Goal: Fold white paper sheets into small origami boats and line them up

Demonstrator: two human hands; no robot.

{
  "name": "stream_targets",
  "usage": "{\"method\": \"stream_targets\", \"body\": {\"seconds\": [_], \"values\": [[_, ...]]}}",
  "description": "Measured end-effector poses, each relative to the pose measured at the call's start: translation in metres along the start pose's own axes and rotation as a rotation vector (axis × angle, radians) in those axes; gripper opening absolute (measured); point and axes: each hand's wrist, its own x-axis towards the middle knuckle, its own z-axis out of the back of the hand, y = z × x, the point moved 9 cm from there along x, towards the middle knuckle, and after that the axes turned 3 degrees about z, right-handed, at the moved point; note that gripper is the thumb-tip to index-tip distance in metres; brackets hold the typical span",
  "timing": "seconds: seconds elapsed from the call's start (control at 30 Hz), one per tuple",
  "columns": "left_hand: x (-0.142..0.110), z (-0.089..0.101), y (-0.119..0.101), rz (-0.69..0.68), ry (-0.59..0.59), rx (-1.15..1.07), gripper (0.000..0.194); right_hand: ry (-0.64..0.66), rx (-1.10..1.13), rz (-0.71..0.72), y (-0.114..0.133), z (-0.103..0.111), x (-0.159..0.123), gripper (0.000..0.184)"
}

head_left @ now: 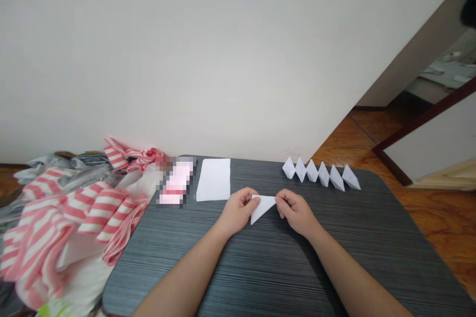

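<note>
Between my hands, just over the dark table [260, 277], is a white piece of paper folded into a triangle [262, 206], one point facing down toward me. My left hand [240, 208] pinches its left side between thumb and fingers. My right hand [295, 209] is closed on its right corner. The fingertips behind the paper are partly hidden. Beyond my left hand lies a white paper stack or sheet [213, 179]. To the far right of the table, several folded white paper pieces [312, 171] stand in a row, each with a pointed top.
A blurred-out pinkish rectangular object [176, 183] lies at the table's back left. Red-and-white striped cloth [106, 208] and plastic bags are heaped left of the table. A pale wall [223, 59] rises behind it. Wooden flooring [439, 208] shows on the right.
</note>
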Motion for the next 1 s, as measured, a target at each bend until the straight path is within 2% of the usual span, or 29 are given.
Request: {"method": "stream_targets", "body": {"seconds": [0.17,0.27,0.37,0.5,0.83,1.0], "values": [[0.000,-0.002,-0.003,-0.001,0.022,-0.123,0.021,0.048,0.239,-0.003,0.000,-0.010,-0.001,0.013],[-0.001,-0.005,-0.004,0.000,0.050,-0.163,0.022,0.126,0.242,-0.002,0.003,-0.019,-0.002,0.012],[-0.001,-0.006,-0.003,-0.007,0.064,-0.109,0.022,0.138,0.171,0.002,0.005,-0.020,-0.003,0.012],[-0.002,-0.010,-0.004,-0.016,0.079,-0.021,0.022,0.150,0.193,-0.012,0.006,-0.020,-0.002,0.015],[-0.014,-0.023,-0.030,-0.102,0.162,0.291,0.030,0.130,0.215,-0.065,-0.003,-0.023,-0.001,0.016],[-0.013,-0.021,-0.028,-0.096,0.153,0.315,0.040,0.146,0.228,-0.022,0.005,-0.026,0.001,0.012]]}}
